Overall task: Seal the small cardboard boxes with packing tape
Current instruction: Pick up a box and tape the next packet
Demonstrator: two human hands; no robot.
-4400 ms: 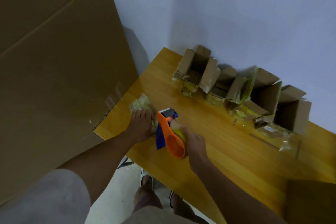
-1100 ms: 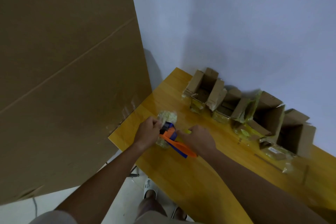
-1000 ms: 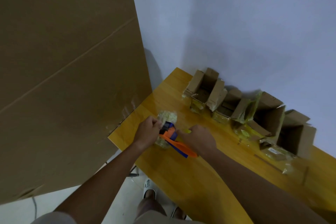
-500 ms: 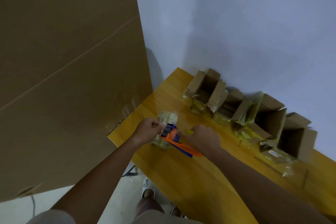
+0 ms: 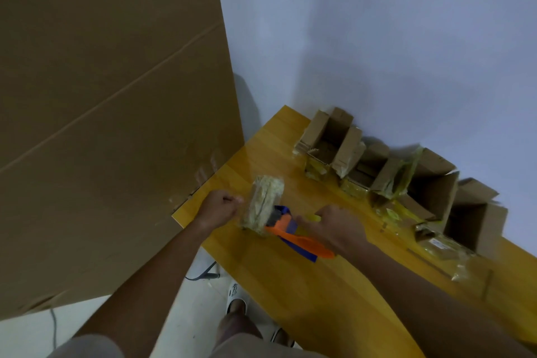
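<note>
— Two hands, where?
— On the wooden table (image 5: pixel 334 299): the taped box (image 5: pixel 263 206) lies between them, long axis pointing away. Right hand (image 5: pixel 338 229) grips the tape dispenser (image 5: pixel 293 234) against its near-right end.
— Left hand (image 5: pixel 220 208)?
— Curled shut just left, seemingly pinching tape.

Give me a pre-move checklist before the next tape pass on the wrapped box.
1. Small tape-covered cardboard box resting on the yellow wooden table: ok.
2. Orange and blue tape dispenser gripped by right hand: ok.
3. Dispenser head against the box: ok, touching its near end.
4. Left hand bracing the box: not ok, closed fist beside it.
5. Tape end stuck down: cannot tell.
6. Open cardboard boxes by the wall clear of the work: ok.
</note>
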